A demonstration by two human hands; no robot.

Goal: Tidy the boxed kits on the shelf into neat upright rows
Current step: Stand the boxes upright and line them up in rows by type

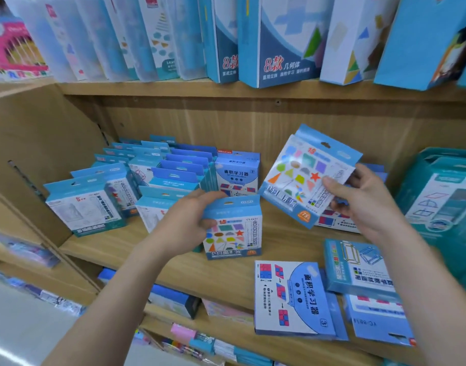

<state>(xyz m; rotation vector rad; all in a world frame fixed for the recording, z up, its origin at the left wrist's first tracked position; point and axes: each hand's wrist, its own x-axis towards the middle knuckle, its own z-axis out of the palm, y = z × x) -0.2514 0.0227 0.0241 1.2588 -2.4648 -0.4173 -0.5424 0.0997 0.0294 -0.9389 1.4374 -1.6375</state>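
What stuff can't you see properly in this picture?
Head view only:
Kit behind the right hand: mostly covered by that hand and its tilted box.
Back-row kits: fronts hidden by kits ahead.
Top-shelf boxes: cut off by the top edge.
Lower-shelf items: blurred.

held kit [300, 170]: blue, white, multicoloured shapes | standing kit [234, 233]: alike | shelf [173, 270]: light wood grain

Light wooden shelving [226, 112] with a plank back; pale glossy floor [20, 326] lower left, reflecting light.
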